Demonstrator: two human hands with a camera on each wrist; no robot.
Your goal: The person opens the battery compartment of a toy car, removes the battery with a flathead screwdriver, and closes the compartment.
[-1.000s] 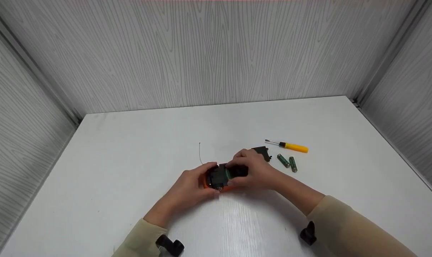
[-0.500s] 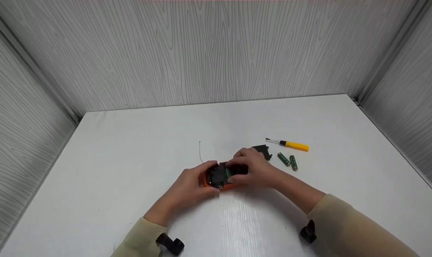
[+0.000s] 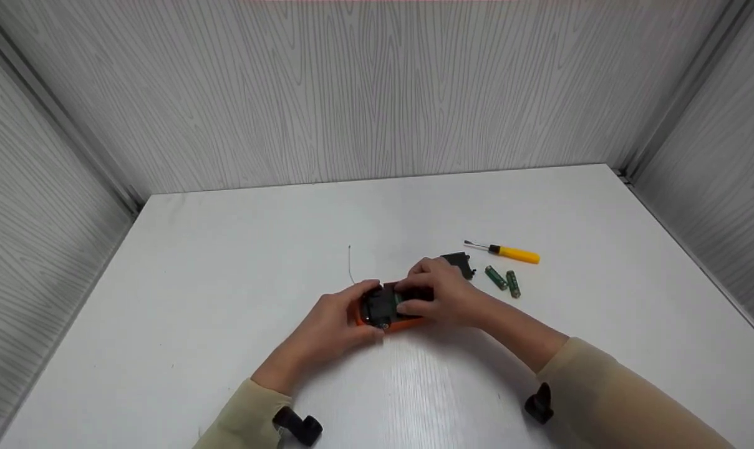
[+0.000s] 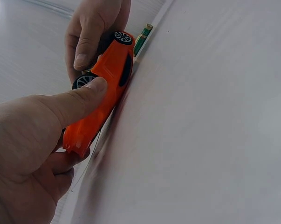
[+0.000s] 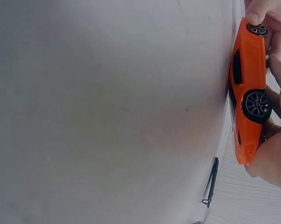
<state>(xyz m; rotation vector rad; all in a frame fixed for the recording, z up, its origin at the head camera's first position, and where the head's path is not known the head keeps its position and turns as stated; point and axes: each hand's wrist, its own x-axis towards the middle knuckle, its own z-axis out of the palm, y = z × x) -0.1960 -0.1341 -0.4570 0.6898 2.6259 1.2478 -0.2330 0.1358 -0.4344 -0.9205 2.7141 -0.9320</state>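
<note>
An orange toy car [image 3: 405, 325] lies upside down on the white table, its black underside [image 3: 381, 304] facing up. My left hand [image 3: 335, 324] grips one end of it, thumb on the near side by a wheel [image 4: 85, 80] in the left wrist view. Over the car's open battery compartment, my right hand [image 3: 442, 294] pinches a green battery [image 3: 398, 300] between thumb and fingers. How far that battery sits inside is hidden by the hand. In the right wrist view the car's orange side [image 5: 250, 65] and both wheels on it show.
A black battery cover [image 3: 459, 264] lies just beyond my right hand. Two loose green batteries [image 3: 496, 277] lie right of it, and a yellow-handled screwdriver [image 3: 515, 254] lies behind them. A thin wire [image 3: 350, 265] sticks out from the car's far side.
My right thumb has shifted slightly away from the car's near edge, showing more orange there. My left hand keeps its grip, and the loose things lie as before.
</note>
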